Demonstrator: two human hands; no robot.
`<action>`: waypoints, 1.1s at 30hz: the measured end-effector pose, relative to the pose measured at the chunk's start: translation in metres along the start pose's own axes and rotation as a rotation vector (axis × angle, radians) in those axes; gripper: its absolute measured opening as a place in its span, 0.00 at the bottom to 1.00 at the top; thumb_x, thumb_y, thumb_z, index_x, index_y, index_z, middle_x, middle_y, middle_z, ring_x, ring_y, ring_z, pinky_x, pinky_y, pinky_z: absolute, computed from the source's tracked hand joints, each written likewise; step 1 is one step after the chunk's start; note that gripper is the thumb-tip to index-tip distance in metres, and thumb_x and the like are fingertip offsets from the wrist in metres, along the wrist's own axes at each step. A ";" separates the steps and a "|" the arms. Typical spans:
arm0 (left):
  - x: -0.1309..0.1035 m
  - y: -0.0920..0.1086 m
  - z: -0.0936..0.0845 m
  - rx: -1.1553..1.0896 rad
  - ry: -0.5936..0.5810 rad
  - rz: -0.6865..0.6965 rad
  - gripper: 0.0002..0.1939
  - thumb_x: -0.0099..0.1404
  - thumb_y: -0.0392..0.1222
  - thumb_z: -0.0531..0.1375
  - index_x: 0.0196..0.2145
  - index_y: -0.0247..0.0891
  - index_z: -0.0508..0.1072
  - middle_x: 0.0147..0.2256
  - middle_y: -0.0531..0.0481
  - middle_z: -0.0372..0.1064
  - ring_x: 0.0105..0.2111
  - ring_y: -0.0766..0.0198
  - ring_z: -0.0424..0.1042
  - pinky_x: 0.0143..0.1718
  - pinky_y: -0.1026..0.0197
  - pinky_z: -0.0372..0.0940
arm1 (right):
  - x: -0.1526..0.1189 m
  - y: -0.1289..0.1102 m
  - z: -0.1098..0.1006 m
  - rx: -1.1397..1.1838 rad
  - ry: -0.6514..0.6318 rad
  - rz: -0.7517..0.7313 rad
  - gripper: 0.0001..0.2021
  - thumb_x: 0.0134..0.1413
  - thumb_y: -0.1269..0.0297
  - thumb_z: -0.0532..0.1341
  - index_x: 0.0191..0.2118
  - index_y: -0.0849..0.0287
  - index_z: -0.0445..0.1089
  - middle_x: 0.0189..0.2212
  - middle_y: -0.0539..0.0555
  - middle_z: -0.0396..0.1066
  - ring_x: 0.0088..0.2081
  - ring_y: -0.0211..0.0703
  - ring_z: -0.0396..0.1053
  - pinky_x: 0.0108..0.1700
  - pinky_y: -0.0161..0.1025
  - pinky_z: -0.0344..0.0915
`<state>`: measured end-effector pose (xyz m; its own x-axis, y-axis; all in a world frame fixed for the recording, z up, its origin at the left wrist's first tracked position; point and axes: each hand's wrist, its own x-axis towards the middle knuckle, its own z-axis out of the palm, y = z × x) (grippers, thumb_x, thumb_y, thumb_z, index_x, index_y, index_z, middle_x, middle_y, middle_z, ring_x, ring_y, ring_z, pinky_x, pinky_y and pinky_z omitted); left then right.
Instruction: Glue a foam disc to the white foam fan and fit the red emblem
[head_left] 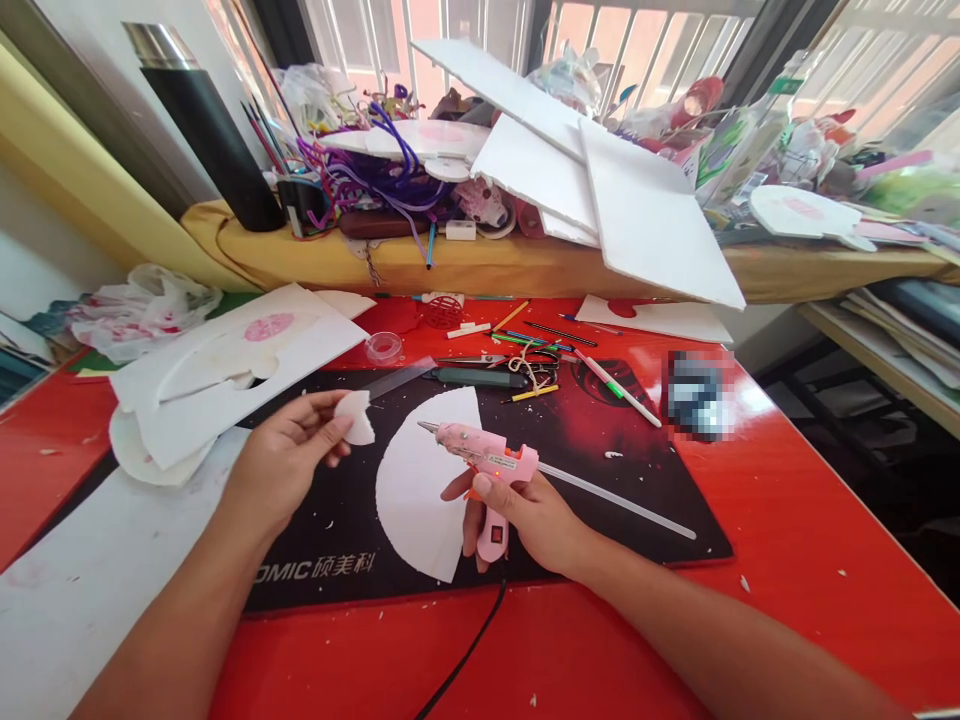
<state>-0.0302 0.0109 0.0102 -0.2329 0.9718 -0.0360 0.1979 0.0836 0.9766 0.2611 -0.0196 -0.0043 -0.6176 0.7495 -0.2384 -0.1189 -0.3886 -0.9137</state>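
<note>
My left hand (pixel 300 440) pinches a small white foam piece (pixel 355 418) between thumb and fingers. In my right hand (pixel 517 510) is a pink hot glue gun (pixel 487 452), its metal nozzle pointing left toward the foam piece but apart from it. A long clear glue stick (pixel 622 500) sticks out of the gun's back, and a small orange light glows on its side. Beneath the gun, a large white foam semicircle (pixel 420 490) lies flat on the black desk mat (pixel 337 520). The gun's black cord runs down toward the front.
Cut foam sheets (pixel 322 335) lie at the left. Scissors (pixel 469 361), a utility knife (pixel 480 378), pens and a tape roll (pixel 384 347) are scattered behind the semicircle. Foam boards (pixel 645 210) lean on the crowded sill beside a black thermos (pixel 214 150). A blurred object (pixel 697 395) sits right.
</note>
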 end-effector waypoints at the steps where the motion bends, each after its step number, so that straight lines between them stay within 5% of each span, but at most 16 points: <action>1: -0.002 0.000 0.006 -0.074 -0.016 -0.023 0.31 0.53 0.61 0.76 0.47 0.38 0.80 0.33 0.49 0.76 0.27 0.64 0.69 0.26 0.62 0.63 | 0.000 0.001 0.000 -0.001 0.005 -0.001 0.29 0.63 0.33 0.63 0.47 0.58 0.77 0.26 0.54 0.78 0.21 0.41 0.74 0.23 0.34 0.64; 9: -0.008 -0.011 0.036 -0.416 -0.114 -0.196 0.29 0.47 0.53 0.82 0.43 0.37 0.82 0.31 0.50 0.77 0.25 0.67 0.71 0.25 0.66 0.64 | 0.001 0.003 0.002 -0.018 0.030 -0.002 0.30 0.62 0.32 0.62 0.42 0.60 0.74 0.25 0.53 0.78 0.21 0.39 0.75 0.23 0.32 0.63; 18: -0.005 -0.015 0.034 -0.536 -0.113 -0.155 0.24 0.49 0.50 0.82 0.41 0.38 0.83 0.31 0.51 0.76 0.25 0.68 0.71 0.25 0.67 0.65 | 0.007 0.003 0.011 -0.035 0.020 -0.032 0.29 0.64 0.35 0.63 0.48 0.61 0.75 0.28 0.55 0.80 0.23 0.41 0.76 0.24 0.33 0.63; 28: 0.001 -0.019 0.029 -0.688 -0.129 -0.130 0.20 0.52 0.48 0.80 0.40 0.40 0.83 0.32 0.50 0.77 0.28 0.66 0.71 0.28 0.65 0.65 | 0.026 -0.027 0.020 -0.125 0.013 -0.089 0.27 0.66 0.35 0.61 0.41 0.60 0.71 0.20 0.48 0.71 0.18 0.36 0.68 0.23 0.32 0.59; 33: 0.004 -0.017 0.027 -0.699 -0.109 -0.119 0.20 0.52 0.48 0.80 0.39 0.38 0.83 0.32 0.49 0.77 0.28 0.66 0.71 0.29 0.64 0.65 | 0.039 -0.023 0.033 -0.160 0.018 -0.163 0.29 0.67 0.34 0.58 0.37 0.60 0.70 0.16 0.45 0.65 0.16 0.33 0.62 0.22 0.32 0.54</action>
<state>-0.0089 0.0196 -0.0125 -0.1113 0.9844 -0.1365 -0.4877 0.0655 0.8705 0.2142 0.0012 0.0182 -0.5865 0.8052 -0.0879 -0.0899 -0.1726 -0.9809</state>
